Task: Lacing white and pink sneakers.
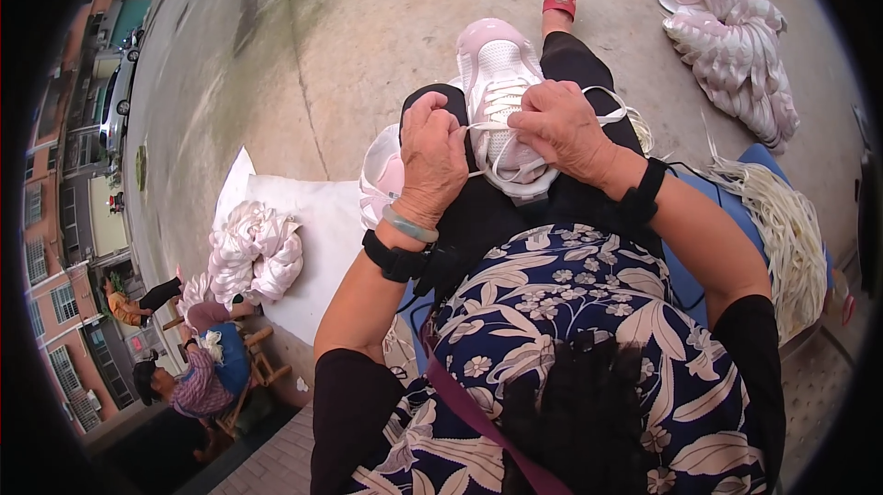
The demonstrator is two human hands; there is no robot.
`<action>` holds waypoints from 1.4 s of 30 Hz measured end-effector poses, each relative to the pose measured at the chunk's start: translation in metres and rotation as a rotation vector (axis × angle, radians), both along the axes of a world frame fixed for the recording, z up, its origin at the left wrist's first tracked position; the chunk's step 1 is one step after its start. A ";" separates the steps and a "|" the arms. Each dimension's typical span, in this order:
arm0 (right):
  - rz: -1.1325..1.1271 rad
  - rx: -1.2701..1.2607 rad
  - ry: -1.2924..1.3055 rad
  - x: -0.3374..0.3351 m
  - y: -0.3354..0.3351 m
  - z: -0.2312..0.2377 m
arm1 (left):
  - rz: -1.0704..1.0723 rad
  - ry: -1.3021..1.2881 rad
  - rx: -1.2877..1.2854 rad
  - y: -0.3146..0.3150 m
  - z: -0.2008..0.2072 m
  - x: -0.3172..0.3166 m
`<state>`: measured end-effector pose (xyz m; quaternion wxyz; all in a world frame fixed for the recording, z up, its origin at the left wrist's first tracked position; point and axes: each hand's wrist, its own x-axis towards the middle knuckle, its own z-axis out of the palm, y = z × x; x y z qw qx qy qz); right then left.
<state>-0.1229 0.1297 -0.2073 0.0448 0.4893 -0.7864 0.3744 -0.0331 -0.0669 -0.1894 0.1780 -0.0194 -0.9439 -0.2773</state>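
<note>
A white and pink sneaker (498,46) rests across my lap, its toe pointing away from me. White shoelace (484,126) runs through its upper eyelets and stretches between my hands. On the left of the shoe, my left hand (432,159) pinches one part of the lace. My right hand (568,132) is closed on the lace over the tongue, with a loop of it trailing out to the right. Against my left leg lies a second pink and white sneaker (383,171), partly hidden by my left wrist.
A thick bunch of cream laces (782,237) hangs over blue material (704,210) at my right. Pink-white bundles, apparently shoe uppers, lie on the ground at far right (736,53) and on a white sheet (308,288) at left. Another person (202,385) sits at lower left.
</note>
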 end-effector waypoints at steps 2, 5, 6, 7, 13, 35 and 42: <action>0.064 -0.027 0.004 0.001 -0.003 0.002 | 0.055 0.027 -0.130 -0.031 0.001 0.012; 0.162 -0.080 0.017 0.003 -0.001 0.005 | 0.225 0.058 -0.353 -0.094 -0.003 0.037; 0.202 -0.096 0.026 0.005 0.001 0.006 | 0.312 0.041 -0.377 -0.119 -0.002 0.045; 0.199 -0.104 0.030 0.006 0.005 0.007 | 0.402 0.024 -0.401 -0.140 -0.003 0.053; 0.246 0.152 0.045 0.012 0.023 0.013 | 0.567 -0.485 -0.509 -0.140 -0.014 0.062; -0.200 0.322 -0.156 0.015 -0.003 0.019 | -0.156 -0.112 0.160 -0.002 -0.005 -0.022; -0.230 0.212 -0.675 -0.011 0.010 0.032 | 0.038 -0.149 -0.072 -0.054 0.000 -0.012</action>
